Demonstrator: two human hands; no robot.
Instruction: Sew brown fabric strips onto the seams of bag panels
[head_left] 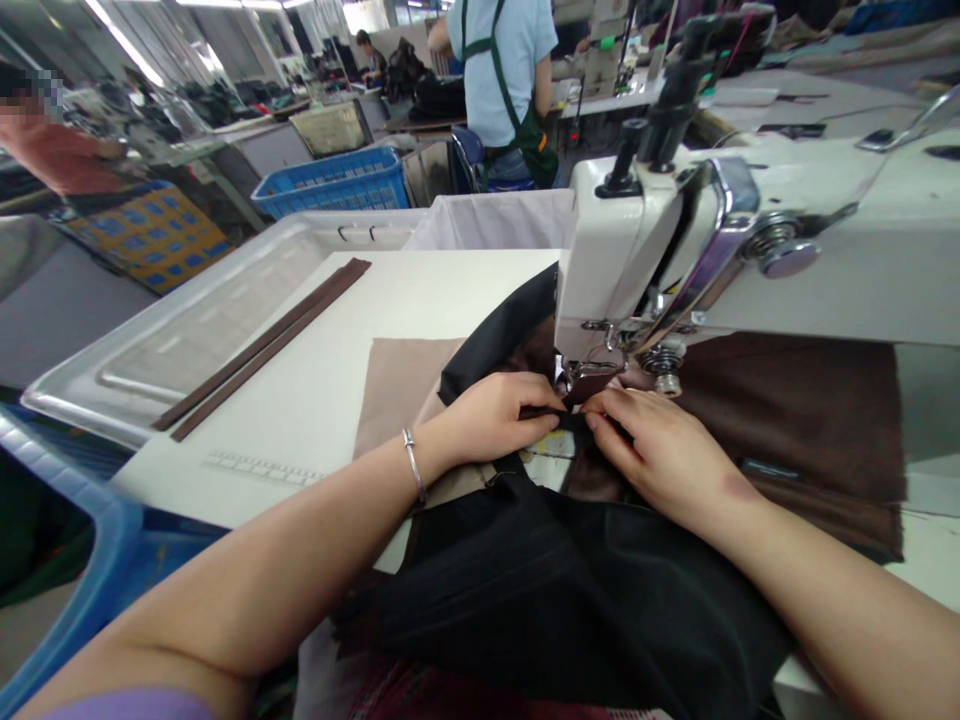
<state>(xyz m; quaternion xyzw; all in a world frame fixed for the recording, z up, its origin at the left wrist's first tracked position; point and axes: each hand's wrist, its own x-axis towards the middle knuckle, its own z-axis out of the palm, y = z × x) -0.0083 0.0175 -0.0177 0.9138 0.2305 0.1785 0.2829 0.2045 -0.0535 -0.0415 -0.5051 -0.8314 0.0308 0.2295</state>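
Just in front of the needle area of a white sewing machine (pixel 607 270), my two hands pinch the edge of a black fabric piece (pixel 570 580). My left hand (pixel 502 415) closes on it from the left, thumb and fingers together. From the right, my right hand (pixel 649 440) grips the same edge with thumb and forefinger. The fabric drapes down toward my lap, and another black part curves up behind my left hand. Dark brown material (pixel 795 430) lies under the machine arm, partly behind my right hand. The needle itself is hard to make out.
Two dark brown strips (pixel 274 345) and a faint ruler (pixel 259 467) lie on the white table (pixel 420 290). A beige piece (pixel 397 385) sits left of the machine. Beyond are a clear plastic bin (pixel 187 300), blue baskets (pixel 334 183) and a person in light blue (pixel 502 85).
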